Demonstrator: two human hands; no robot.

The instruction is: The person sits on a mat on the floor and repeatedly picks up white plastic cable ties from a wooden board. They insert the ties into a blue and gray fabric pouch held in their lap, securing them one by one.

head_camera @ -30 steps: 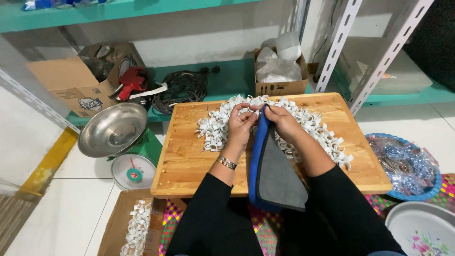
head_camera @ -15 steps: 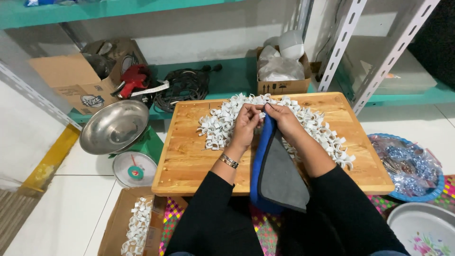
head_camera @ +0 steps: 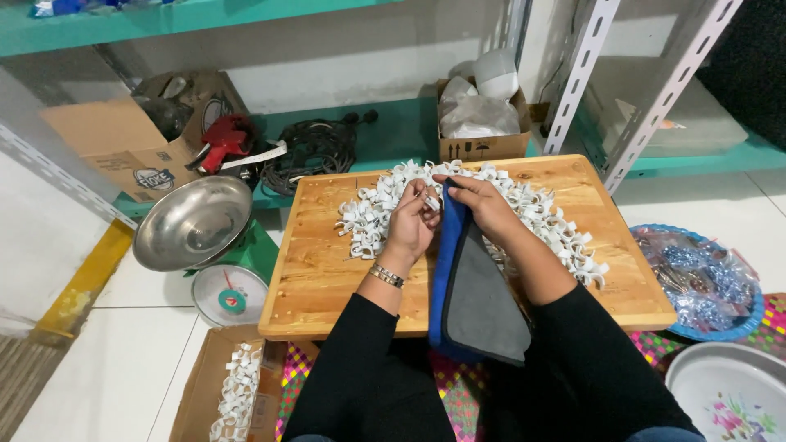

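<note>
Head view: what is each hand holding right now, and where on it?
The left hand pinches one small white clip at its fingertips. The right hand grips the blue-and-grey pouch at its top edge.

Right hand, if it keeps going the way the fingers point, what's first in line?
The right hand points left toward the left hand; it would likely meet the small white clip pinched there first, though depth is unclear.

Storeroom workshop: slotted metal shelving [head_camera: 647,98], weighing scale [head_camera: 209,245], cardboard boxes [head_camera: 123,139], floor-level workboard [head_camera: 327,278].
</note>
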